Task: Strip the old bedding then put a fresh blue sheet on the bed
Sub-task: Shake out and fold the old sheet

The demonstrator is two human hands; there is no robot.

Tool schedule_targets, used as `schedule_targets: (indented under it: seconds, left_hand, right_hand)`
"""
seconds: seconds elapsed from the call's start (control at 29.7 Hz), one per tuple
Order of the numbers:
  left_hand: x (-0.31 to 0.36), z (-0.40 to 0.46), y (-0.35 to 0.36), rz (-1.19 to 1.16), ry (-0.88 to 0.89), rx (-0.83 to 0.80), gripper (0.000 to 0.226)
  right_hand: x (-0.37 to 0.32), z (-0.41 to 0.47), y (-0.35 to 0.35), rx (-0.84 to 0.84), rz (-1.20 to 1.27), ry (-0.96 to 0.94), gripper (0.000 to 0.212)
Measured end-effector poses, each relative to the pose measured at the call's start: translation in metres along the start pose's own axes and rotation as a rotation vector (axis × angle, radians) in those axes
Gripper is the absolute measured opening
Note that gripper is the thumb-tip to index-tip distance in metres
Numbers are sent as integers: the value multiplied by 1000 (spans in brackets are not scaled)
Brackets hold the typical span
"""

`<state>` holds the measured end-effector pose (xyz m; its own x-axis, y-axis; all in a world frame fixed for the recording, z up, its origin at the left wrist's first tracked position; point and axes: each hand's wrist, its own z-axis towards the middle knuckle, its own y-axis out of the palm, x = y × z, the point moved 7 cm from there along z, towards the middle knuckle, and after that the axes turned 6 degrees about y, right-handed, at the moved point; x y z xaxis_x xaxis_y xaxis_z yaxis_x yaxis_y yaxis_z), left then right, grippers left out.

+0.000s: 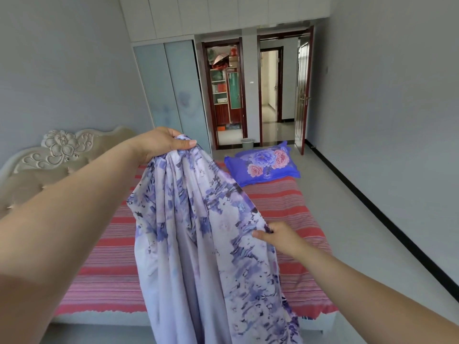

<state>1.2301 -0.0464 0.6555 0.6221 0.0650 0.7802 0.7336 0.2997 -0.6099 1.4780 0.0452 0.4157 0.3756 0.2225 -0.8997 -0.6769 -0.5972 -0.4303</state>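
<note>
Left hand [165, 142]: raised above the bed, fingers and thumb closed round a bunched top edge of the sheet [198, 244]. Grasp is firm; cloth gathers into folds directly below the fist.

Right hand [275, 235]: lower and nearer the camera, thumb and fingers pinching the sheet's right edge.

Sheet: pale lilac with blue and purple floral print. It hangs in a long drape between the two hands and falls past the near edge of the bed, its lower end running out of view at the bottom. It is held clear of the bed surface along its upper part; whether the lower part touches the bed frame cannot be told.

Bed [285, 207]: covered by a red and pink striped cover, lying flat, with a scalloped hem along the near side. Cream carved headboard [59, 150] at left.

Pillow [263, 163]: blue with pink and purple flowers, resting on the far right corner of the bed, well apart from both hands.

Surroundings: wardrobe [171, 90] with pale sliding doors beyond the headboard; two open doorways behind; a small bin [247, 144] on the floor near the left doorway.
</note>
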Motion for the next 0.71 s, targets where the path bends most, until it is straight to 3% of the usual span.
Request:
schedule_targets:
  seconds: [0.1,0.17,0.34,0.44,0.71]
  left_hand:
    - [0,0,-5,2,-8,-18,85]
    - [0,-4,-6,20,-17,-6,71]
    - [-3,-3,-11,12,30,168,30]
    - [0,0,-13,-58,79,274,31]
    - [-1,6,-9,-137,97,320,32]
  right_hand:
    - [1,-2,-10,157,46,-108,51]
    - [2,-3,-11,168,45,-132,51]
    - [15,-5,-5,33,-47,-31,56]
    - [24,-10,15,-58,-146,32,52]
    - [42,-19,37,-83,-34,161,47]
